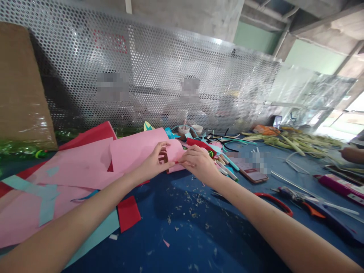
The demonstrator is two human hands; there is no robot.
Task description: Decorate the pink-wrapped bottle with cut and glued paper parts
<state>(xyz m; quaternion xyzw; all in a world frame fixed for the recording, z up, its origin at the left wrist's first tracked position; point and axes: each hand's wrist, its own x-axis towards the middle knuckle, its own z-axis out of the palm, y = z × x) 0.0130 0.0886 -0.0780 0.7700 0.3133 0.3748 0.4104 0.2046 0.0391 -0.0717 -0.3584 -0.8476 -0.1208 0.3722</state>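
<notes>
A small piece of pink paper [174, 150] is held up between my hands above the blue tabletop, its surface bent in a curve. My left hand [157, 158] grips its left edge, thumb below and curled fingers above. At the right side, the fingers of my right hand [199, 162] are pinched together on the same paper. Behind and left of my left hand lies a large pink sheet [136, 151]. A small red paper piece [129, 213] rests nearer to me, on light blue paper [98, 237].
Red-handled scissors [274, 201], a phone [250, 168] and a purple box [341, 186] lie to the right. Markers [229, 170] sit beside my right hand. Dry husk-like strips [295, 140] are piled at the back right. A perforated metal panel [159, 76] stands behind the table.
</notes>
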